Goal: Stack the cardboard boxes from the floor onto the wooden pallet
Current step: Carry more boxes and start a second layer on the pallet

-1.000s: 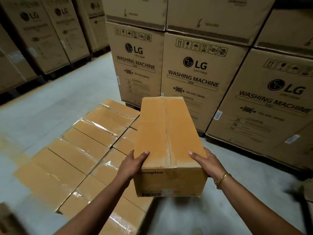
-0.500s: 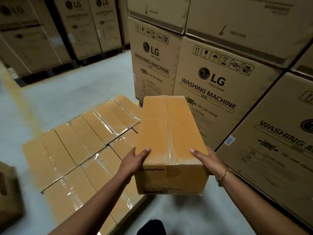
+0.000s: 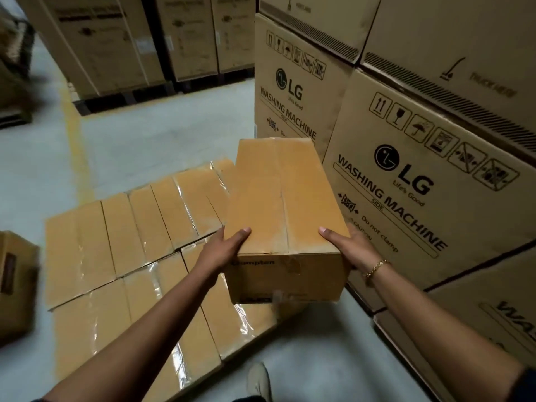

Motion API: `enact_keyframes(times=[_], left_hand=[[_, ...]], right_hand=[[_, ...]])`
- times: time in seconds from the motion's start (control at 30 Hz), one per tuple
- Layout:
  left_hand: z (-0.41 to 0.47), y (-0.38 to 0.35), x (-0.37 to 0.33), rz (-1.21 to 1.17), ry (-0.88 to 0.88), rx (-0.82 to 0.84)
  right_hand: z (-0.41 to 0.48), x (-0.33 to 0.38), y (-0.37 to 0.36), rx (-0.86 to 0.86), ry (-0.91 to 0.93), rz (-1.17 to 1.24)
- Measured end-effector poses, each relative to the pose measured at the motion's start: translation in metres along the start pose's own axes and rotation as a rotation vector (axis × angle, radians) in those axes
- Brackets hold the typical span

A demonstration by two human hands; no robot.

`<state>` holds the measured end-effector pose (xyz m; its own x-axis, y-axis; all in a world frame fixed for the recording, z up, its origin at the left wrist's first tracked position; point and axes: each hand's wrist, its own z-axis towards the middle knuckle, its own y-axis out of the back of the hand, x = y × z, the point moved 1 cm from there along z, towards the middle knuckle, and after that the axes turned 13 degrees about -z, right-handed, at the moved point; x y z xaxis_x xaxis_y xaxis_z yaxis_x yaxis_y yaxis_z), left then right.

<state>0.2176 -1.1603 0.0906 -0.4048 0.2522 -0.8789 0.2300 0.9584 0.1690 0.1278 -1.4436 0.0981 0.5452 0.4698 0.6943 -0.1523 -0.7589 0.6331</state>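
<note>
I carry one long taped cardboard box (image 3: 287, 204) in front of me at waist height, its short end toward me. My left hand (image 3: 223, 248) grips the near left corner and my right hand (image 3: 345, 248) the near right corner, thumbs on top. Below and to the left lies a flat layer of several similar taped boxes (image 3: 136, 233) set side by side in two rows. Whatever they rest on is hidden beneath them; no pallet wood shows.
Tall stacked washing machine cartons (image 3: 420, 181) stand close on the right. More large cartons (image 3: 116, 44) line the far side across the grey floor with a yellow line (image 3: 74, 140). Another small box (image 3: 14, 285) sits at the left edge. My shoe (image 3: 258, 381) shows below.
I have turned and stepped left with the box still in both hands; the layer of boxes now sits more squarely before me, and a box at the left edge has come into view.
</note>
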Motion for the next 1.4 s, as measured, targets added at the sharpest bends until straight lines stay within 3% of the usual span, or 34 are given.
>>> enact_keyframes(times=[0.57,1.17,1.4], left_hand=[[0.118,-0.090,-0.035,-0.126,0.101,-0.322],[0.278,-0.040,-0.033,-0.180,0.133,-0.380],[0.383,-0.027,-0.016,-0.176,0.115,-0.460]], right_hand=[[0.230,0.028,0.048,0.279,0.181,-0.125],[0.387,0.086,-0.049,0.352,0.188,-0.148],[0.496,0.104,-0.113,0.380,0.258,-0.108]])
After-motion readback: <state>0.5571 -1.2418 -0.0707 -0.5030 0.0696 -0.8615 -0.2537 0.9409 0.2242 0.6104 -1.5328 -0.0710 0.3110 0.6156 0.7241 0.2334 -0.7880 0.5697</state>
